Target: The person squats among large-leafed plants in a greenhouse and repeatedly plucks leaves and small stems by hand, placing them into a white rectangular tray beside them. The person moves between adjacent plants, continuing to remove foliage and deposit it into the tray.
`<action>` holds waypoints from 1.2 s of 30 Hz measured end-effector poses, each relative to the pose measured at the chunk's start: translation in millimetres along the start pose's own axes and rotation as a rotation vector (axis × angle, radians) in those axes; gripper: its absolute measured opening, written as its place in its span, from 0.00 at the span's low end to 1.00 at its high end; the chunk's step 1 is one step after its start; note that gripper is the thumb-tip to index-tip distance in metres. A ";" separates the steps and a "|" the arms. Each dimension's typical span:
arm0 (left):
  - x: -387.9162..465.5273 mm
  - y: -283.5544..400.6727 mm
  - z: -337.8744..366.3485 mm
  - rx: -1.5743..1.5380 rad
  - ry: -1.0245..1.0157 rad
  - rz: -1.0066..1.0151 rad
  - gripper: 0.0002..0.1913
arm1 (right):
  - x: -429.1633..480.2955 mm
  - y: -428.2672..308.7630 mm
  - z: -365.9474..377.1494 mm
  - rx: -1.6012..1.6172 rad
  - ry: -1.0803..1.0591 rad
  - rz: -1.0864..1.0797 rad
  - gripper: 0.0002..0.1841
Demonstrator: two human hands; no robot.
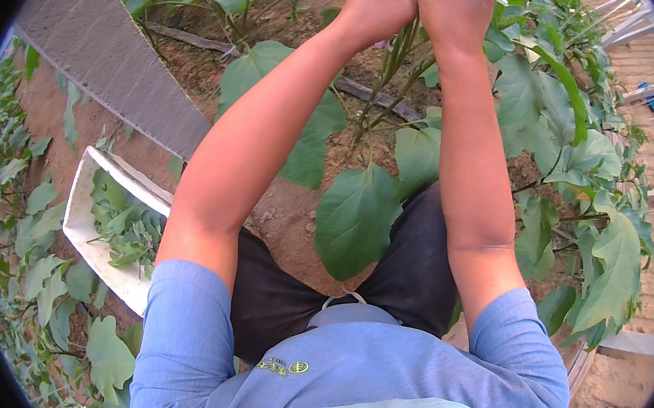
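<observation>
My left hand [381,4] and my right hand [456,11] meet at the top edge of the view, above an eggplant plant. Their fingers are curled close together, but the fingertips are partly cut off. Something thin shows between them; I cannot tell whether it is a stem or a string. Several green stems [396,63] rise from the soil to just below the hands. A small purple flower [384,45] hangs beside my left wrist. Lower down, a broad eggplant leaf [356,221] spreads between my knees.
To my left, a white box [110,274] holds loose green leaves [127,226]. A wide grey post or board [112,47] slants in at upper left. A dark drip line [381,98] crosses the soil. Dense foliage [617,255] and a brick wall [631,233] stand at right.
</observation>
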State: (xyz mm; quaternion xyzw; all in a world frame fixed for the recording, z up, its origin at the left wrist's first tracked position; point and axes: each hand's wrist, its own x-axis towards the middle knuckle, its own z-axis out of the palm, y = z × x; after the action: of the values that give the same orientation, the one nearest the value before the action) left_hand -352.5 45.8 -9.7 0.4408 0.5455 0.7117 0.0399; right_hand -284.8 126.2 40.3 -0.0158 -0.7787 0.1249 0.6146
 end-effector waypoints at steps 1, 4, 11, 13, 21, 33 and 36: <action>-1.4 4.1 1.9 0.000 -0.056 -0.037 0.13 | -0.3 -3.7 -2.3 -0.060 0.058 0.012 0.34; -3.4 9.3 8.3 0.020 0.001 -0.032 0.11 | 7.4 -10.1 -17.9 -0.007 0.020 0.208 0.37; -7.5 24.3 5.8 0.246 -0.191 -0.132 0.13 | 27.1 14.4 -40.2 0.018 0.011 0.393 0.29; -9.8 26.8 1.7 0.211 -0.210 -0.145 0.13 | 32.0 23.8 -43.0 0.223 -0.026 0.488 0.27; 1.8 10.3 -11.0 -0.011 -0.045 -0.057 0.07 | 11.6 20.6 -24.6 0.951 0.202 0.645 0.18; 9.8 47.2 -38.9 -0.188 -0.141 0.115 0.12 | -26.4 -9.7 -22.4 0.692 -0.071 0.181 0.15; 2.7 63.0 -54.6 -0.108 -0.247 -0.072 0.18 | -26.5 -19.6 -16.8 1.047 -0.203 0.230 0.10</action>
State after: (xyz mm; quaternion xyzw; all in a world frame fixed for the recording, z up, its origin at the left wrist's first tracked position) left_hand -364.0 -18.5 42.2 0.5026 0.5129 0.6783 0.1557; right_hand -259.7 105.5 22.8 0.2194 -0.6613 0.5632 0.4443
